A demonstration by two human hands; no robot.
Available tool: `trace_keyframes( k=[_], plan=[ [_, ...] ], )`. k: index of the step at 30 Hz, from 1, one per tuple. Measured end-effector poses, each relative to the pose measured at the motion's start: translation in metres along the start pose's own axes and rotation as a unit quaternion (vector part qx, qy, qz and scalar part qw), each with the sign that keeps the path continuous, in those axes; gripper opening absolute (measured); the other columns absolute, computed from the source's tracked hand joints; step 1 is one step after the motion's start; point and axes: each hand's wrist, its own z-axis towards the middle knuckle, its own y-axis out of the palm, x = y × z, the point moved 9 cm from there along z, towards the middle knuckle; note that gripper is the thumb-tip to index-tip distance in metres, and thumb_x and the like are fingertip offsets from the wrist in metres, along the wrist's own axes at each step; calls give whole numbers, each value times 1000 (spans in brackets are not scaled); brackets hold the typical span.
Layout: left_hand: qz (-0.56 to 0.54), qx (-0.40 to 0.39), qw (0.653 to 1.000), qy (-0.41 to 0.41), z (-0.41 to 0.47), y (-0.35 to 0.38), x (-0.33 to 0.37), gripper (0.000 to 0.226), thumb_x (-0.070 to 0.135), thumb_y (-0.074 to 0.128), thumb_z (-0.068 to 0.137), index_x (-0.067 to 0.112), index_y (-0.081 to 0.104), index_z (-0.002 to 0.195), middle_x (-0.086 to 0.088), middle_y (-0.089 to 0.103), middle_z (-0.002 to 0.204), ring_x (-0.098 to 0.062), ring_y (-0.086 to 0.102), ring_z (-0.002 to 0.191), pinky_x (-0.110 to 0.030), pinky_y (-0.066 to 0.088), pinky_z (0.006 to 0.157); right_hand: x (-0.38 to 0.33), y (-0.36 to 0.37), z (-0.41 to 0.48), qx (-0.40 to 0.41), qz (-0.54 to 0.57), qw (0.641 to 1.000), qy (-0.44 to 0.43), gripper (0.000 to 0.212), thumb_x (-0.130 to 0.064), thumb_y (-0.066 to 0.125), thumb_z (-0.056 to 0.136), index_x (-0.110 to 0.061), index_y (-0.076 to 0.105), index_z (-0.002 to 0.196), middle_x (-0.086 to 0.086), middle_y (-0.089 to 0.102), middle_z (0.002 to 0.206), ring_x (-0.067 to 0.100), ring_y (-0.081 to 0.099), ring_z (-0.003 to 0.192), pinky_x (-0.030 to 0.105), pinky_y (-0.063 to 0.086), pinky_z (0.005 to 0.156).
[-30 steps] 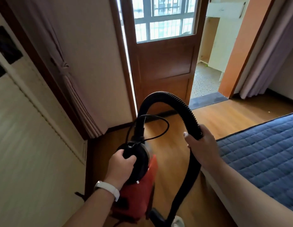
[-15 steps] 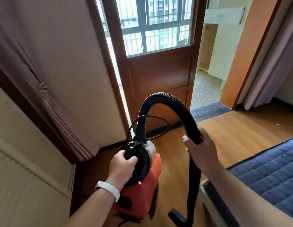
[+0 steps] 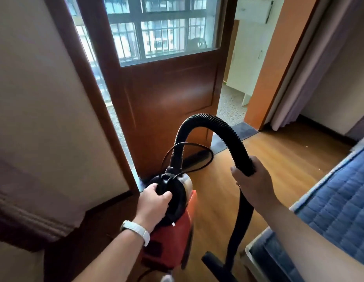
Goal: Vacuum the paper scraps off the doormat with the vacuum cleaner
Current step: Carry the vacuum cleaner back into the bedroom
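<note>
Well, we judge this the carrying step. Our left hand grips the black top of the red vacuum cleaner, and our right hand is curled round the hose, with the nozzle hanging low. The dark doormat lies ahead in the doorway, well apart from the nozzle; we can make out no scraps on it. Next we must walk there and lower the nozzle onto it.
</note>
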Motion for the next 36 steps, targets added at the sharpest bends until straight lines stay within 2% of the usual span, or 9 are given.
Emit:
trace_keyframes(
  k=[3,5,8,11,13,17,25,31,36],
  plan=[
    [15,-18,1000,17,59,-4,23,10,24,62,70,16,64,75,-3,68,60,-26,67,62,-47,60,62,-9,15,35,30,-15,999,-2,22,-21,71,87,-17,49,81,17,58,72,31,55,62,31,42,54],
    [41,-25,998,42,91,-3,41,6,21,63,74,16,62,73,-1,68,63,-24,66,63,-42,57,63,-13,20,56,49,-13,999,-8,22,-18,71,88,-17,50,82,17,57,71,31,54,62,27,41,52],
    [62,-26,995,71,126,-3,64,9,19,65,78,17,60,71,0,67,62,-17,64,61,-30,46,55,-16,24,85,73,-13,997,-7,20,-18,70,89,-15,52,83,15,58,70,30,55,62,29,41,53],
    [73,-33,993,88,159,5,86,8,18,65,80,18,61,73,0,68,63,-15,64,60,-26,42,52,-15,27,112,91,-3,996,-6,20,-17,71,89,-16,52,82,15,57,68,27,54,59,22,40,51],
    [82,-45,991,97,182,18,98,7,18,65,80,19,62,73,1,68,64,-15,64,62,-28,45,54,-12,26,131,103,-1,995,-13,19,-17,72,88,-17,53,83,11,58,67,22,54,58,21,40,51],
    [91,-72,989,92,227,54,114,8,29,63,72,21,63,72,2,69,63,-21,67,63,-40,57,63,7,21,177,127,10,992,-6,18,-20,72,88,-16,54,84,11,59,68,25,57,58,31,44,53],
    [80,-100,989,72,302,135,178,14,29,62,67,20,67,77,-1,68,59,-25,67,56,-50,60,58,46,7,294,156,72,985,8,14,-37,66,78,-31,55,84,3,62,71,28,61,67,33,46,59],
    [95,-100,985,103,353,191,241,9,24,62,70,21,67,77,-1,68,60,-22,62,51,-47,60,55,57,-33,377,174,65,983,-6,17,-37,66,79,-26,54,84,7,62,70,31,62,66,38,48,61],
    [101,-110,981,126,392,239,286,12,28,63,67,20,65,76,-2,69,62,-26,65,56,-50,60,58,66,-71,418,191,52,980,-11,13,-34,66,80,-29,54,82,2,60,67,21,58,62,29,43,56]
  ],
)
